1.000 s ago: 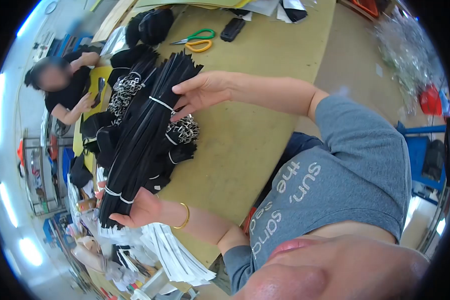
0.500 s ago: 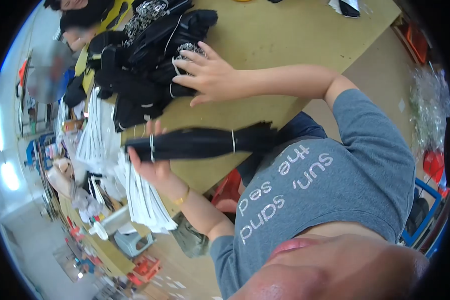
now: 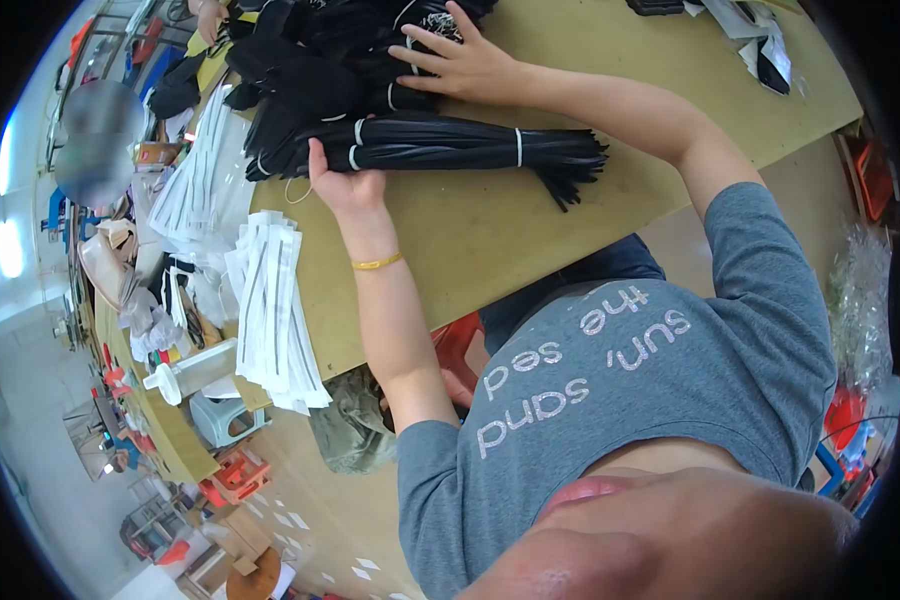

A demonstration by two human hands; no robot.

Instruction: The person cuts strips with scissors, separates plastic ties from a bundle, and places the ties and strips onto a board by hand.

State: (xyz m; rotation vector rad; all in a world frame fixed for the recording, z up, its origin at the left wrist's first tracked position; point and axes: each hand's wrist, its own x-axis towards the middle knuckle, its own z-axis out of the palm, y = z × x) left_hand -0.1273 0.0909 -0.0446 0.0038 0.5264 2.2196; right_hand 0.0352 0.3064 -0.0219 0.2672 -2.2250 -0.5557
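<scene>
A black bundle of long strips (image 3: 450, 145), tied with white bands, lies across the table edge of a dark pile (image 3: 310, 75). My left hand (image 3: 350, 188), a gold bracelet at its wrist, holds the bundle's left part from below. One finger shows against the black strips; the others are hidden. Over the pile's right side, my right hand (image 3: 460, 68) is spread with its fingers apart, touching or just above black goods and metal chain (image 3: 440, 28). The bundle's frayed end fans out to the right.
White strips (image 3: 270, 310) hang over the near left edge of the yellowish table (image 3: 410, 240). More white strips (image 3: 195, 190) lie behind them. Another person's hand (image 3: 208, 18) shows at the top left. A dark object (image 3: 655, 6) and scraps (image 3: 765, 50) are at the top right.
The bundle was raised in both hands, then swung out level in my left hand, and now rests beside the pile. My right hand has let go of it and moved onto the pile.
</scene>
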